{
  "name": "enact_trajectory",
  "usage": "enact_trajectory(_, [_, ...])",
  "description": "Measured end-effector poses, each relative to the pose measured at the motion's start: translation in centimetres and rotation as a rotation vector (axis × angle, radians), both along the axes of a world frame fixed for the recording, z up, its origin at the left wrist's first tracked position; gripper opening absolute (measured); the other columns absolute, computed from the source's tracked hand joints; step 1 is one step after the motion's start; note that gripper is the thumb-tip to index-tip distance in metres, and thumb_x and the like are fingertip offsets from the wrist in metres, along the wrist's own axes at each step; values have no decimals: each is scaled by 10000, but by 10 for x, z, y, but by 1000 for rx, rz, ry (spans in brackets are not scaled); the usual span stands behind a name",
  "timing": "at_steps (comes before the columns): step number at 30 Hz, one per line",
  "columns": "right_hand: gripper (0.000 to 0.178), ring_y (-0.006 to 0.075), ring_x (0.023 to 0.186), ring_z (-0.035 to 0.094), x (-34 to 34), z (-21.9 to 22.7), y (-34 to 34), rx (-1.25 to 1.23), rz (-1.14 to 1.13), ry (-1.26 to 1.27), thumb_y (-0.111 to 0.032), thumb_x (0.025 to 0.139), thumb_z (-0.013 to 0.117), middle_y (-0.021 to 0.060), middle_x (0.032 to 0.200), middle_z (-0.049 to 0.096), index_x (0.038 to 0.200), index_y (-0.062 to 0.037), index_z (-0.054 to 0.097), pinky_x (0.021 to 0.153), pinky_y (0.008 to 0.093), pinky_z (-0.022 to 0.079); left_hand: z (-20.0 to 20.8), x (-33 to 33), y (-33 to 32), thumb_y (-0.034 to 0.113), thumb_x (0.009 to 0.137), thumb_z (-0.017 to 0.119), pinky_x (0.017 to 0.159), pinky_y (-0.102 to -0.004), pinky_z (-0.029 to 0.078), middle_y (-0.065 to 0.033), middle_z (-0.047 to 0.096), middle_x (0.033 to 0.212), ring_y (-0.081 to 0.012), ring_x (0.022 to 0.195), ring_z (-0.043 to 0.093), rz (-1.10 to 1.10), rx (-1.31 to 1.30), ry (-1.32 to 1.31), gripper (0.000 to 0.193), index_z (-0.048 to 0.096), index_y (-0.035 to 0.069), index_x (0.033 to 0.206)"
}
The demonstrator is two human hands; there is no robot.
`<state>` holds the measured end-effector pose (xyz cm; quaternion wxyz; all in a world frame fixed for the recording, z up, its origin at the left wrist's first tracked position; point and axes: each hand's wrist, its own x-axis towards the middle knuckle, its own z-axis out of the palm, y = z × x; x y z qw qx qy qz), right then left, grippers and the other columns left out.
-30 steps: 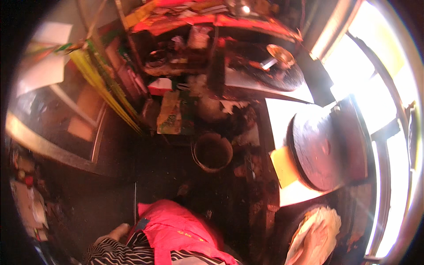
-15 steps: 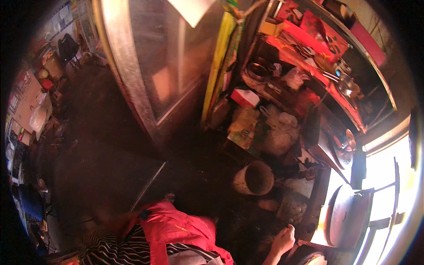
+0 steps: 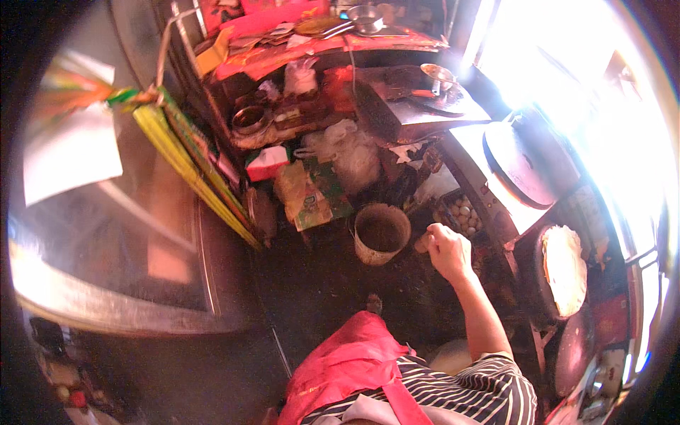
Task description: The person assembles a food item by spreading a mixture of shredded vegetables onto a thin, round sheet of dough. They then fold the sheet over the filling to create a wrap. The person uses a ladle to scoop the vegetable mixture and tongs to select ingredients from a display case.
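Note:
My right hand [image 3: 452,253] reaches out over the floor, bare forearm below it and a striped short sleeve at the elbow. Its fingers are curled closed, and what they hold, if anything, cannot be made out. Just left of it stands a worn, pale bucket [image 3: 382,244], apart from the hand. A brownish rounded object [image 3: 423,243] shows beside the knuckles; whether the hand touches it is unclear. Beyond the hand sits a container of eggs [image 3: 464,214]. To the right, a pale flat round of dough or bread [image 3: 564,271] lies on a dark round griddle. My left hand is out of view.
A large round lid or pan [image 3: 524,163] rests on the bright counter at right. Red-covered shelving [image 3: 333,44] with pots and bags stands ahead. Plastic bags [image 3: 350,152] and a yellow-green carton [image 3: 312,195] lie beyond the bucket. A glass-panelled door [image 3: 152,241] is on the left.
The view has turned to the right, so the counter and griddle now show more fully. My right hand has come up from the lower edge, its fingers still curled.

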<state>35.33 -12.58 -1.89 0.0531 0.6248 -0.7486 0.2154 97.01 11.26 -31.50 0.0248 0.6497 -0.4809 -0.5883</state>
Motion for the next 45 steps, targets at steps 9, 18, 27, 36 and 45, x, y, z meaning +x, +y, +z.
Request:
enact_trajectory(9, [367, 134, 750, 616, -226, 7, -203, -383, -172, -679, -214, 902, 628, 83, 961, 615, 1230, -88, 523, 612, 260, 510, 116, -212, -317, 235, 922, 587, 734, -273, 512, -26, 653, 968, -111, 885, 597, -25, -134, 102, 198, 653, 53, 967])
enact_trajectory(18, [771, 186, 686, 648, -431, 12, -447, -412, -298, -772, -496, 811, 685, 151, 922, 669, 1297, 25, 392, 604, 301, 492, 245, -612, -603, 327, 962, 525, 883, -331, 489, -93, 587, 1172, -181, 1059, 582, -284, -350, 734, 410, 486, 57, 1267])
enact_trajectory(27, [189, 390, 780, 645, -449, 37, -443, -394, -241, -312, -206, 908, 524, 214, 833, 651, 971, -29, 545, 704, 485, 487, 308, -876, -719, 399, 914, 603, 770, -338, 544, -147, 574, 1080, -206, 920, 607, -94, -189, 929, 487, 492, 17, 1195])
enact_trajectory(36, [89, 391, 712, 636, -450, 77, -369, -786, -229, -72, -153, 940, 506, 192, 757, 641, 929, -73, 545, 619, 458, 484, 289, -923, -749, 248, 923, 611, 483, -211, 455, -52, 559, 791, -107, 617, 528, 43, -3, 1064, 239, 528, 33, 988])
enact_trajectory(45, [75, 419, 735, 643, -427, 18, -393, -268, -382, 6, -89, 895, 491, 234, 752, 632, 903, -17, 506, 627, 500, 500, 298, -819, -721, 206, 947, 554, 440, -205, 385, -8, 514, 734, -72, 547, 493, 5, -489, 940, 171, 486, 60, 1003])
